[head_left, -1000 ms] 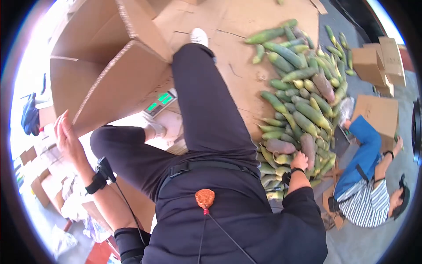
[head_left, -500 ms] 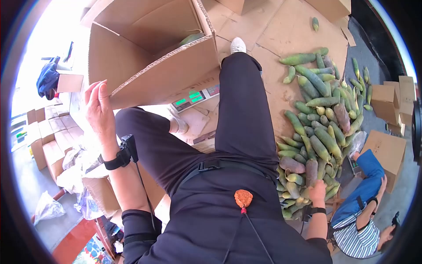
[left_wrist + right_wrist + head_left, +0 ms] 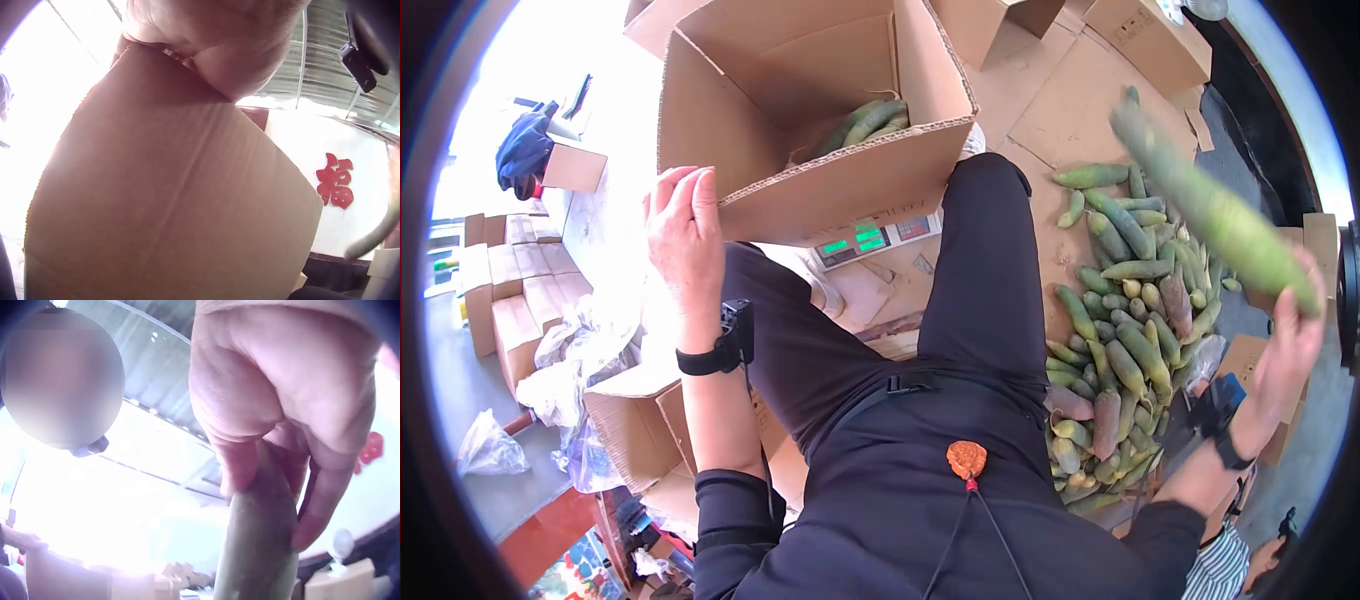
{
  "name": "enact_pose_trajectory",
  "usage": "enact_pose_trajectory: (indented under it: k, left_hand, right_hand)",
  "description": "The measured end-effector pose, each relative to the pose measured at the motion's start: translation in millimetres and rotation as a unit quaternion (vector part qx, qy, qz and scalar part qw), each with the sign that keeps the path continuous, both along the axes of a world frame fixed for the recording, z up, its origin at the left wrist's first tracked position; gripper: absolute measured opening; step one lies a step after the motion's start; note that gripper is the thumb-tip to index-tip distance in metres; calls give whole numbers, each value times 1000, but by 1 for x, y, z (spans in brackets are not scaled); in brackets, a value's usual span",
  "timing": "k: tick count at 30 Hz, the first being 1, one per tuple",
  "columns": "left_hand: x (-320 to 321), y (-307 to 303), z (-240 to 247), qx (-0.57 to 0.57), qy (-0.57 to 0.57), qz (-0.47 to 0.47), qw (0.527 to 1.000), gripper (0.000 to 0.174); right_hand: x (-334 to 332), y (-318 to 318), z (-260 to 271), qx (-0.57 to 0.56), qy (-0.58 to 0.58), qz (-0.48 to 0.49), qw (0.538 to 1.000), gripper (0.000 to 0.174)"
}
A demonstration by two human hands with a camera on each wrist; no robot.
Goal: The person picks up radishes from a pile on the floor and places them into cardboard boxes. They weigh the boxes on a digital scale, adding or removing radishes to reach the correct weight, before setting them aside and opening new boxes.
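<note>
My left hand grips the near left corner of an open cardboard box, fingers over its rim. In the left wrist view the palm hangs over the top edge of the cardboard wall. A few green radishes lie at the bottom of the box. Out to the right, my right hand holds a long green radish by one end, raised over a pile. The right wrist view shows thumb and fingers around the end of that radish. The heaped green radishes lie below it on flattened cardboard.
A digital scale with lit green digits sits under the box's near side. More cartons stand at the far right, and stacked boxes at the left. Another person in a striped shirt is at the lower right.
My right hand has left the pile, lifting a long radish up and to the right. The left hand stays at the box corner. The view has swung left, showing more of the box's inside.
</note>
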State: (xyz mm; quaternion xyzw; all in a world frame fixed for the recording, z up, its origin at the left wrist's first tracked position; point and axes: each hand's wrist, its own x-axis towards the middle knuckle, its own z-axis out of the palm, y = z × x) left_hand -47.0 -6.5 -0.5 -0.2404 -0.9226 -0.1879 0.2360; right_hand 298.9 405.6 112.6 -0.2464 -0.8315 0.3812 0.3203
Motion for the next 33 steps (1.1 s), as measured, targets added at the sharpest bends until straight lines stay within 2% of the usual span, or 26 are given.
enact_pose_trajectory:
  k: [2,4,6,8,9,10,12,13,15,16,18,20,22,24,25,27,28,30,33]
  left_hand:
    - [1,1,0,5,1,1,1000,34]
    - [1,2,-1,12,8,4,1000,34]
    - [2,2,-2,13,11,8,1000,34]
    - [1,3,-2,14,14,17,1000,34]
    - [0,3,-2,15,26,6,1000,31]
    - [0,2,-2,14,39,-5,999,28]
    - [-1,2,-2,14,41,-6,999,27]
    - [0,2,-2,15,42,-6,999,27]
    - [-1,1,-2,18,42,-8,999,26]
    - [-2,1,-2,23,44,-15,999,25]
    - [-2,3,-2,27,47,-15,998,24]
    - [-3,1,-1,33,50,-18,998,24]
    - [-3,-1,-2,73,0,-2,997,23]
    - [-1,2,-3,72,11,-5,997,22]
    - [-1,2,-3,69,21,-13,997,22]
    - [-2,-1,-3,83,20,-15,996,22]
    - [-3,-2,-3,98,18,-23,995,22]
    - [-2,-4,-2,97,9,-27,995,21]
    - [-3,-9,-2,121,-15,-48,991,18]
  right_hand:
    - [-65,-23,23,-9,90,19,996,35]
    - [-121,-35,31,-40,105,94,989,33]
    - [-176,-51,12,-83,107,162,977,35]
    - [-233,-75,-10,-57,59,256,963,25]
    - [-261,-104,-13,-28,12,253,967,29]
    - [-285,-121,-37,-78,58,277,956,31]
    - [-326,-137,-78,65,22,300,951,22]
    - [-334,-148,-87,63,1,316,947,23]
    - [-343,-155,-99,75,-74,331,938,23]
    - [-344,-154,-99,74,-74,336,936,23]
    - [-336,-144,-98,212,-19,295,932,14]
    - [-320,-131,-89,236,46,245,939,13]
    - [-302,-116,-88,242,71,226,941,15]
    - [-286,-104,-89,199,76,172,962,18]
    - [-278,-102,-91,198,78,176,961,18]
    - [-265,-98,-98,15,38,149,988,21]
    - [-260,-95,-104,14,40,153,987,21]
    - [-251,-89,-118,-81,24,134,987,20]
    - [-241,-88,-126,-88,15,129,988,20]
